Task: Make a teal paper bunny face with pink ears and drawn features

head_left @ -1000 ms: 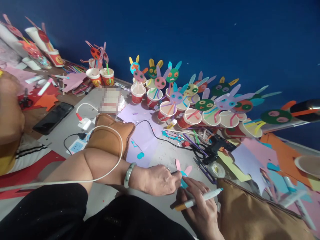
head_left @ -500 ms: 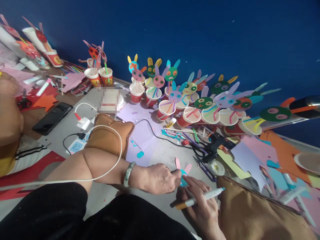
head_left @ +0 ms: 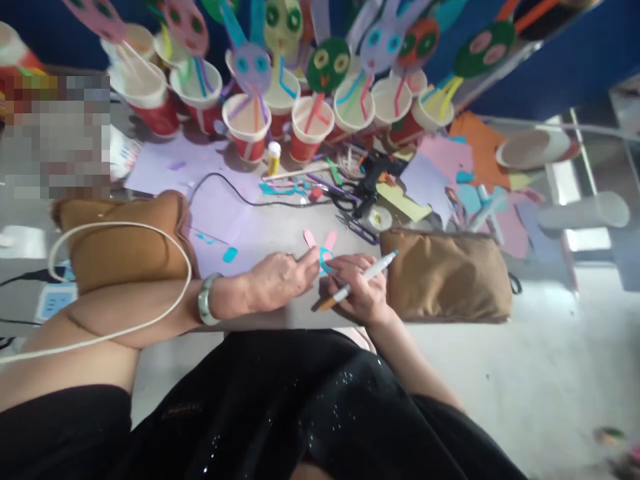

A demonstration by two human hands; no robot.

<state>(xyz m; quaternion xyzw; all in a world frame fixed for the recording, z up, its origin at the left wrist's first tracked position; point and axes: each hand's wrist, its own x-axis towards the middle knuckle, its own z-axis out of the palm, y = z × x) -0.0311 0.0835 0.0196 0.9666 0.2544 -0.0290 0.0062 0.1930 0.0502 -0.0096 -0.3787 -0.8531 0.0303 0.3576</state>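
The person's head has tipped down, yet the work looks no further along: the pink-eared paper rabbit (head_left: 327, 256) lies on the counter (head_left: 283, 230) between the curled left hand (head_left: 280, 277), grip unclear, and the right hand (head_left: 369, 299), clasping a marker (head_left: 378, 267)

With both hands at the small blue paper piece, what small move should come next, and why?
Probably a light press on the blue paper piece: the left hand and the right hand both have fingers at its edges, while the marker held in the right hand points its blue tip away from it.
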